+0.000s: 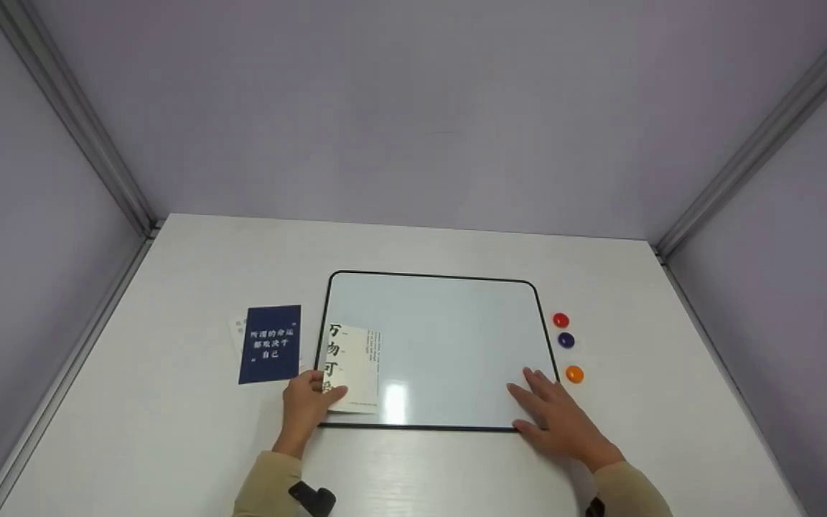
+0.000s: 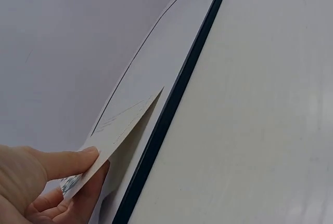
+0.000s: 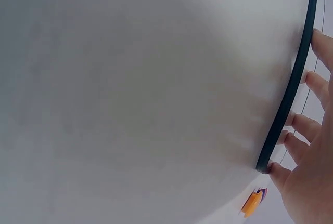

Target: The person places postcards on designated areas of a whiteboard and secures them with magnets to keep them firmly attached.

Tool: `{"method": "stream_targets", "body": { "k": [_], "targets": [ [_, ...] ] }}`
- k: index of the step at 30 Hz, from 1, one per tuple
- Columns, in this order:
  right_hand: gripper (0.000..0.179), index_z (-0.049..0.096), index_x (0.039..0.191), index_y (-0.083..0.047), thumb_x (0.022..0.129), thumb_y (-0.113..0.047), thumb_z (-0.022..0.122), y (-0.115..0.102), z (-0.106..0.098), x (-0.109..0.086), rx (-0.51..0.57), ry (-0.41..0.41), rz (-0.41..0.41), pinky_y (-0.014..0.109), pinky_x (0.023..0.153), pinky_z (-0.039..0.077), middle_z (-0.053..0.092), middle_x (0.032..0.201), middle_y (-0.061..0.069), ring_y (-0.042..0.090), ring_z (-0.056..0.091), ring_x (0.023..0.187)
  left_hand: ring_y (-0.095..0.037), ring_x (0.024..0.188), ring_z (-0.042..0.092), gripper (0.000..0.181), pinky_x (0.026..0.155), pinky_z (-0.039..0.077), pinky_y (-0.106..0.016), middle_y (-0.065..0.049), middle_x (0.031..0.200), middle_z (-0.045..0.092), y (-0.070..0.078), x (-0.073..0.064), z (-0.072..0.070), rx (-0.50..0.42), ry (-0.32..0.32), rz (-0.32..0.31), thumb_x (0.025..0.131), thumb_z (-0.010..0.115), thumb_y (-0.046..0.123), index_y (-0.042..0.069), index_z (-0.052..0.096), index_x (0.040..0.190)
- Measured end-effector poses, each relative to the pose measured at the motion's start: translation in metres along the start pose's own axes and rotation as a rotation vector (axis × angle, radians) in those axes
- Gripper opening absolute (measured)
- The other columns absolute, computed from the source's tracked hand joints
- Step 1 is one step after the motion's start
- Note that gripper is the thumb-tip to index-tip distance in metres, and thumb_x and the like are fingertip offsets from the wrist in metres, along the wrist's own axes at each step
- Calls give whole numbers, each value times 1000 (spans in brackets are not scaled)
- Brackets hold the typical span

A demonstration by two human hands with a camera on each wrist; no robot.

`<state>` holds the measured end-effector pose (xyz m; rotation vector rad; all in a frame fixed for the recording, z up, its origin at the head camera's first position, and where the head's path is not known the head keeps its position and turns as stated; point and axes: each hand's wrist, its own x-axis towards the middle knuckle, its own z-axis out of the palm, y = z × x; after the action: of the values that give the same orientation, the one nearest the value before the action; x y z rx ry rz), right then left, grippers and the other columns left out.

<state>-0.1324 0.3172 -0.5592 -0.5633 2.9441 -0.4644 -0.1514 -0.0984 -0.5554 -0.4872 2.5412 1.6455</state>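
Note:
A cream card (image 1: 357,370) with dark characters lies over the left part of a black-edged whiteboard (image 1: 449,337). My left hand (image 1: 306,403) pinches its left end between thumb and fingers. In the left wrist view the card (image 2: 122,130) slants up off the board, and the left hand (image 2: 47,182) has the thumb on top and fingers beneath. With fingers spread, my right hand (image 1: 557,420) rests on the board's lower right corner. The right wrist view shows the right hand's (image 3: 307,151) fingertips along the black edge (image 3: 286,104).
Left of the board a navy card (image 1: 270,362) with white characters overlaps a pale card (image 1: 236,334). To its right lie a red round magnet (image 1: 561,320), a dark blue one (image 1: 566,340) and an orange one (image 1: 575,374). Walls enclose the white table (image 1: 191,287) at the back and sides.

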Motion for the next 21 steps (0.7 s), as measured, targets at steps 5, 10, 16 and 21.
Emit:
{"method": "stream_targets", "body": {
  "k": [5,10,16,21],
  "targets": [
    [59,42,146,-25,92,-45,59,2,0,1,9,-36,15,58,120,21,29,160,10,35,25,149,-20,74,64,41,66,53,-30,-25,94,70,0,-2,3,1,34,20,76,77,11,-10,61,107],
    [59,42,146,-25,92,-45,59,1,-1,1,22,-48,23,58,121,19,28,160,10,34,24,150,-21,75,63,40,63,50,-27,-24,93,71,-1,-1,5,19,34,19,75,78,12,-10,62,104],
    [59,44,145,-22,92,-46,58,1,-1,0,15,-23,14,58,120,20,30,159,13,36,25,149,-19,74,63,39,62,47,-23,-22,90,71,0,-2,8,33,53,20,74,79,12,-9,63,103],
    [59,44,145,-21,92,-46,58,0,-1,0,7,-23,10,58,120,20,30,159,13,36,26,149,-17,72,62,36,61,46,-23,-19,86,71,0,-2,11,47,62,22,73,79,11,-8,64,101]
  ]
}}
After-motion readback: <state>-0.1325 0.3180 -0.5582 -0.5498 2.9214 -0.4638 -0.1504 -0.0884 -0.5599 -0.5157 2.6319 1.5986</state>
